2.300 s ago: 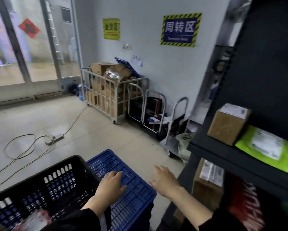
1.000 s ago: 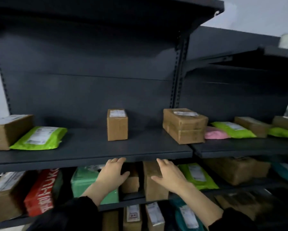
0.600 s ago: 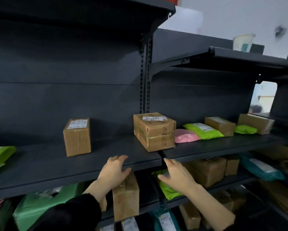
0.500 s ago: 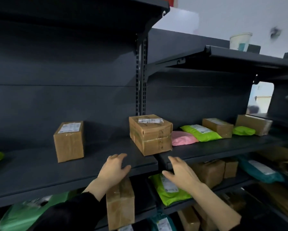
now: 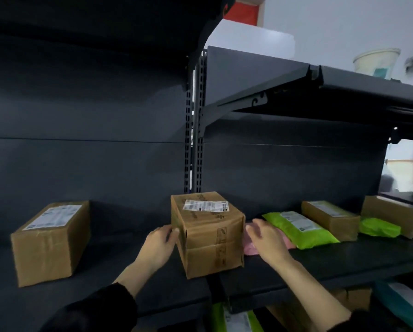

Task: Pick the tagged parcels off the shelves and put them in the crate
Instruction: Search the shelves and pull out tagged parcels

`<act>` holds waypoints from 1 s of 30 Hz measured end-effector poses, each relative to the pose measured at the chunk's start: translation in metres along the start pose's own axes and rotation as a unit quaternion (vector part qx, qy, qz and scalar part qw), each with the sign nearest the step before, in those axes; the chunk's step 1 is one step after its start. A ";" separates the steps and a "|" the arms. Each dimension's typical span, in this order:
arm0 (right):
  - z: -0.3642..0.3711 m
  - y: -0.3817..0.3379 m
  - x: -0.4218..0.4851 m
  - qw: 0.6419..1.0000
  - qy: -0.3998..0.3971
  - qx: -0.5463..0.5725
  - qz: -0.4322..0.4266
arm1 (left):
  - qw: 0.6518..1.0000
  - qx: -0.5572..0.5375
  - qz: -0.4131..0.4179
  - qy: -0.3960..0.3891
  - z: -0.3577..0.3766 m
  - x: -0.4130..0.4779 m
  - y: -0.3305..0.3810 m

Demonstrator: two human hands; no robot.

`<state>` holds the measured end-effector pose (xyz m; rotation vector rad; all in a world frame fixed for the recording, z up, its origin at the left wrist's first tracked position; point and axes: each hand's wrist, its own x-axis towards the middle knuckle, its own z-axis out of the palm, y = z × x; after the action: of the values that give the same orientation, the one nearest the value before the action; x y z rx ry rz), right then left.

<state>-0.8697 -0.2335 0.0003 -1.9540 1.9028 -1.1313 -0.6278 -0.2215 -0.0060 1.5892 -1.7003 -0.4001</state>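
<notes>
Dark steel shelving unit (image 5: pixel 81 116), two bays joined at a slotted upright (image 5: pixel 195 140); fills most of the view

Middle shelf (image 5: pixel 344 259): holds every parcel listed below except the last two

Upper shelf of the right bay (image 5: pixel 368 92): carries a pale paper cup (image 5: pixel 375 62) near its back edge

Left cardboard box (image 5: pixel 49 243): white label on top, stands alone at the left of the middle shelf, well apart from the rest

Central cardboard box (image 5: pixel 210 238): taped, white shipping label (image 5: pixel 205 206) on top, set at the shelf's front edge just before the upright, one corner turned toward the camera

Left hand (image 5: pixel 156 248): released, fingers laid against the left face of the central cardboard box, nothing grasped; dark sleeve (image 5: pixel 93 310) behind it

Right hand (image 5: pixel 267 243): released, fingers extended, just beside the box's right face and over a pink mailer (image 5: pixel 249 249); contact with the box cannot be told

Green mailer (image 5: pixel 298 230): labelled, lies flat right of the pink mailer

Small carton (image 5: pixel 329 219): labelled, just behind the green mailer's far end

Far-right carton (image 5: pixel 396 214): cut off by the frame edge

Second green bag (image 5: pixel 379 227): between the two cartons

Lower shelf, partly seen: a green mailer (image 5: pixel 234 319) and a teal mailer (image 5: pixel 401 300)
</notes>
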 end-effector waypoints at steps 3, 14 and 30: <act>0.007 0.001 0.024 0.999 0.001 0.042 -0.003 | 0.997 -0.066 -0.049 -0.002 0.004 0.016 0.005; 0.034 0.014 0.055 0.957 -0.076 0.277 -0.037 | 0.952 -0.277 -0.116 -0.054 0.015 0.014 0.021; 0.063 0.002 0.024 0.944 -0.056 0.257 -0.198 | 0.947 -0.294 -0.082 0.100 0.007 -0.023 0.004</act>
<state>-0.8351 -0.2792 -0.0354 -2.0647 1.0314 -1.4033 -0.6372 -0.2012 -0.0150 1.2713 -1.1510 -0.7270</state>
